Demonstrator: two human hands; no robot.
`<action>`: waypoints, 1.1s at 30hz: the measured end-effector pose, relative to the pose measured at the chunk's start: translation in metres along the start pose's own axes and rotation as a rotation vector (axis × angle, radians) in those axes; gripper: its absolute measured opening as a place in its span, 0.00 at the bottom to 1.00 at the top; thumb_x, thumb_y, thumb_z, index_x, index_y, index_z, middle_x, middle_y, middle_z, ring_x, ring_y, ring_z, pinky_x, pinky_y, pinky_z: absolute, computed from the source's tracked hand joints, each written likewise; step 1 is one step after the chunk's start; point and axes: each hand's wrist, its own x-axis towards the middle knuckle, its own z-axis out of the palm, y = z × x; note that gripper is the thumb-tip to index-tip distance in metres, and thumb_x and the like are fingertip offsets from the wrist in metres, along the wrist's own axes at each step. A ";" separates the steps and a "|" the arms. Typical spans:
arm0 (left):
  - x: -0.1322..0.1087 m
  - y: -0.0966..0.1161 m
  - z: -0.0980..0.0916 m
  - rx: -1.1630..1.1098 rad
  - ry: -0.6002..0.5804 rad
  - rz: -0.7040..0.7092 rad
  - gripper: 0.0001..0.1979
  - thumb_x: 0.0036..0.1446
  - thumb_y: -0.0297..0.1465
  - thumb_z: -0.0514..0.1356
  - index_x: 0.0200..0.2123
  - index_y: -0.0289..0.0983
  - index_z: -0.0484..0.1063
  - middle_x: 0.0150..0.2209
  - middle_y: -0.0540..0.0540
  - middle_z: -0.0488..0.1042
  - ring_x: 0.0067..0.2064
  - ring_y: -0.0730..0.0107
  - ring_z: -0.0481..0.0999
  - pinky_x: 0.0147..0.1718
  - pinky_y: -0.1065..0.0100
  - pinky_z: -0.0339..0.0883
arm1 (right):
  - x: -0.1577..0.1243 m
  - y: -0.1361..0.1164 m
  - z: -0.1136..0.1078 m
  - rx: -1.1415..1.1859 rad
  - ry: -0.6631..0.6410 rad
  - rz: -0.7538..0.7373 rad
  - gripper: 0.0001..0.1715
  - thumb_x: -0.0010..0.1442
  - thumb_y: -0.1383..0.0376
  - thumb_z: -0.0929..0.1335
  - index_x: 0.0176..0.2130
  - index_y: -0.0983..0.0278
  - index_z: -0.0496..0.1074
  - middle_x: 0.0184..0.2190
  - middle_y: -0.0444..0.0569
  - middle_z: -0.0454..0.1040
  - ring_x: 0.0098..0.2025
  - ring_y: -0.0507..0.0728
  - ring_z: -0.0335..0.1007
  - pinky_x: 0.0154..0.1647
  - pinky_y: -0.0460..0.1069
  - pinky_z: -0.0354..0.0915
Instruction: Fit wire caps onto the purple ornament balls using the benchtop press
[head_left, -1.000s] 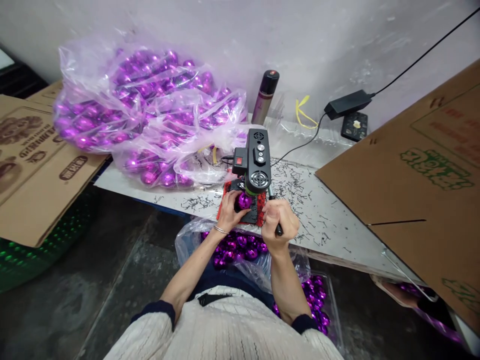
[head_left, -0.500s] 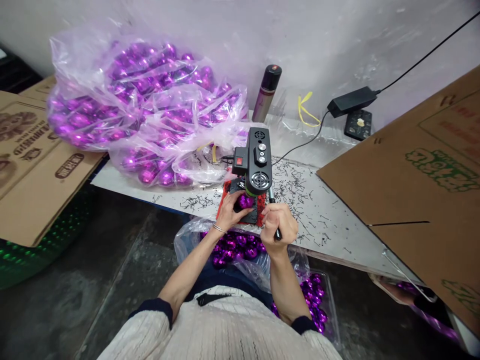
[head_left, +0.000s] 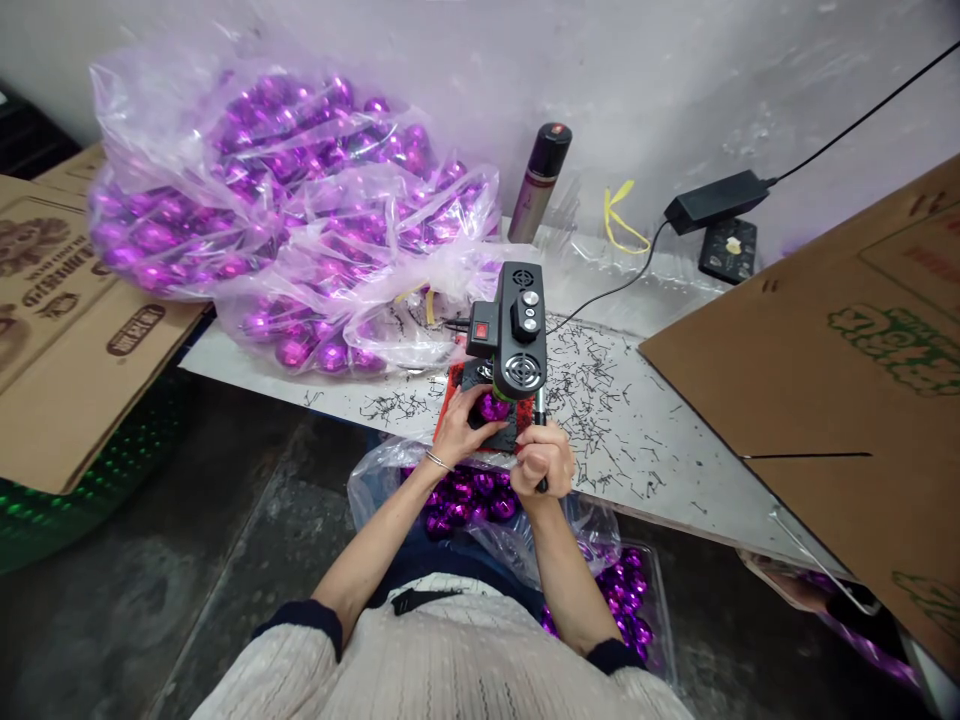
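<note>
Under the head of a small black bench press (head_left: 520,330), my left hand (head_left: 459,428) holds a shiny purple ball ornament (head_left: 493,406) between thumb and fingers. The ball sits over the press's dark base plate (head_left: 501,436), which rests on a red mat (head_left: 448,392). My right hand (head_left: 543,460) is wrapped round the black grip of the press's lever (head_left: 540,408), to the right of the ball. The top of the ball is hidden by the press head.
Clear plastic bags of purple balls (head_left: 330,240) lie at the back left. Black bits litter the white table (head_left: 637,400). A spray can (head_left: 540,180), a power adapter (head_left: 716,202) and cardboard boxes (head_left: 847,350) stand around. Below the table edge, another open bag holds purple balls (head_left: 472,497).
My right hand has shifted slightly left and the lever grip with it, now pointing more straight toward me. My left hand stays on the ball. The view has shifted slightly.
</note>
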 end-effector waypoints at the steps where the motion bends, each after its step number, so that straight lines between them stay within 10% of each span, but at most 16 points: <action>1: 0.000 0.000 0.000 0.015 0.001 0.005 0.29 0.53 0.39 0.74 0.57 0.41 0.74 0.53 0.42 0.80 0.57 0.52 0.78 0.65 0.49 0.65 | -0.001 0.000 0.000 0.015 0.005 0.008 0.18 0.73 0.65 0.57 0.30 0.60 0.62 0.26 0.43 0.70 0.26 0.51 0.67 0.35 0.52 0.67; 26: 0.004 -0.003 0.001 -0.020 -0.013 -0.017 0.30 0.54 0.36 0.74 0.58 0.40 0.73 0.56 0.40 0.79 0.59 0.52 0.77 0.65 0.51 0.65 | -0.009 0.005 0.007 0.035 -0.020 -0.036 0.18 0.74 0.64 0.57 0.30 0.59 0.61 0.27 0.42 0.69 0.27 0.51 0.69 0.35 0.51 0.68; 33: 0.006 -0.003 0.003 -0.132 0.051 -0.009 0.31 0.54 0.40 0.74 0.59 0.39 0.72 0.55 0.39 0.79 0.57 0.53 0.79 0.61 0.52 0.71 | 0.043 -0.018 0.004 0.070 0.067 0.190 0.20 0.73 0.65 0.60 0.27 0.60 0.64 0.24 0.43 0.67 0.27 0.52 0.68 0.30 0.49 0.63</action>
